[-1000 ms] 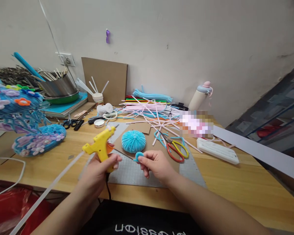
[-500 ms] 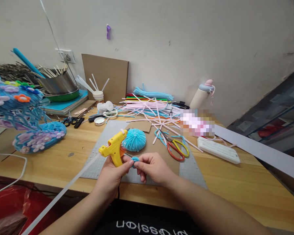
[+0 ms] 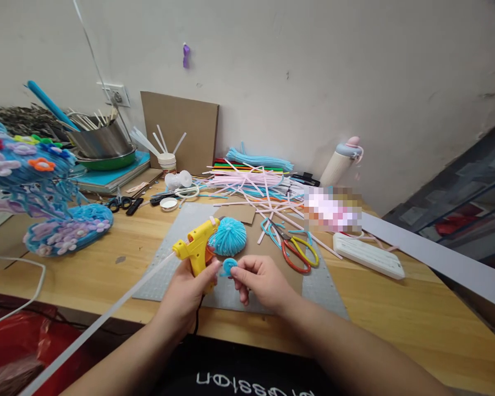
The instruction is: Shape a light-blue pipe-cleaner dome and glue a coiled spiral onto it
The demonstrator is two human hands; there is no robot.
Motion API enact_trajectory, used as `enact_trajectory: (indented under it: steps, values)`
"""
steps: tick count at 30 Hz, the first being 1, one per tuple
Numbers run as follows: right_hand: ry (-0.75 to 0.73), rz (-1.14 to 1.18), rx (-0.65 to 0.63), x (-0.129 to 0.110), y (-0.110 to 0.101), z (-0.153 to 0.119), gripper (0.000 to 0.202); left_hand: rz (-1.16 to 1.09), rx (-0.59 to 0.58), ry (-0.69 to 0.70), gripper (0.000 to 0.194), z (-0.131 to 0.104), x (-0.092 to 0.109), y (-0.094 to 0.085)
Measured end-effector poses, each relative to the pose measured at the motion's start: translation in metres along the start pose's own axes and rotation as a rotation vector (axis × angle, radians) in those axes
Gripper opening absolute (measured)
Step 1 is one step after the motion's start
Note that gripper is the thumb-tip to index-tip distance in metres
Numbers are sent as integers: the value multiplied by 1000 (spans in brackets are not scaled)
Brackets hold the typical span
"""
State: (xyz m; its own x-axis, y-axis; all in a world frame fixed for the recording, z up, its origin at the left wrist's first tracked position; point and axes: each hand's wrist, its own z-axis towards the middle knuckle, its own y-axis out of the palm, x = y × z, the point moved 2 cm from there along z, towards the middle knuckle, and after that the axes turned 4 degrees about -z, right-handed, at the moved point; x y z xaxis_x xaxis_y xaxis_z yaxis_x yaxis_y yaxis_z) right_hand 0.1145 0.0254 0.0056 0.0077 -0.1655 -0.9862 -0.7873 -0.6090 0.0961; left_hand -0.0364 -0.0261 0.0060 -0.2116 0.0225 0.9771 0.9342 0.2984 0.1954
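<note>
My left hand (image 3: pixel 188 289) is closed round the handle of a yellow hot glue gun (image 3: pixel 196 247), whose nozzle points up and to the right. A long translucent glue stick (image 3: pixel 119 308) runs out of its back end. Between the thumb and fingers of my right hand (image 3: pixel 258 278) is a small blue coil of pipe cleaner (image 3: pixel 230 267), held just right of my left thumb. Behind the nozzle, a round blue pom-pom (image 3: pixel 228 236) rests on the work mat, partly hidden by the gun.
Scissors with red and yellow handles (image 3: pixel 297 254) lie right of my hands on cardboard (image 3: pixel 286 278) over a grey cutting mat (image 3: pixel 325 286). Pink pipe cleaners (image 3: pixel 247 180) are heaped behind. A white power strip (image 3: pixel 369 256) sits right; a blue flowered craft piece (image 3: pixel 68 228) stands left.
My left thumb has come off the blue coil, which now stays in my right fingers with its flat face showing. The glue gun has shifted slightly right.
</note>
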Motion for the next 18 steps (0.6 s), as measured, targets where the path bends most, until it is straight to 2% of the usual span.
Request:
enact_trajectory:
  steps: [4, 6, 9, 11, 16, 18]
  values:
    - [-59, 1, 213, 0, -11, 4, 40, -11, 50, 97, 27, -3, 1, -13]
    - [-77, 5, 273, -1, -15, 5, 39, -75, 41, 110, 26, -8, 0, -17]
    - [-92, -9, 284, -4, -17, 5, 39, -115, -3, 111, 35, -18, -2, -20]
    - [-91, -20, 275, -6, -16, 3, 39, -63, -12, 92, 38, -24, -3, -20]
    - [-82, -52, 266, -5, -14, 1, 37, 65, -71, 82, 33, -32, -7, -19]
    - [-94, -66, 260, -4, -15, 1, 36, 66, -55, 73, 32, -32, -11, -21]
